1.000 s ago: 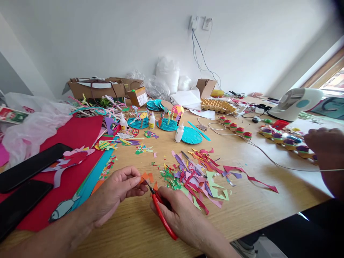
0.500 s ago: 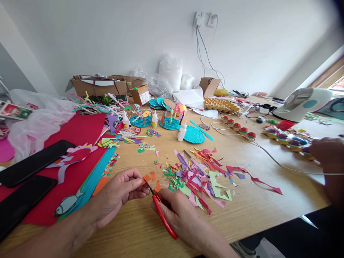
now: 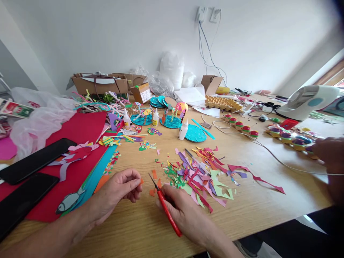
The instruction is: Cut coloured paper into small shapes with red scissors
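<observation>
Scissors (image 3: 169, 215) with red handles are pointing forward over the table (image 3: 120, 231), the right hand (image 3: 184, 209) curling firmly around the handles. Left hand (image 3: 124, 186) is pinching a small orange paper piece (image 3: 141, 181), other fingers loosely curling. Orange offcuts (image 3: 154, 174) are lying near the scissors, beside coloured scraps (image 3: 193, 175).

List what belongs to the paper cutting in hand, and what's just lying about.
In use:
- red-handled scissors, in the right hand
- small orange paper piece, pinched in the left hand
- orange scraps between the hands

Apparently just lying about:
- plastic bag
- egg tray
- black flat objects
- open cardboard box
</observation>
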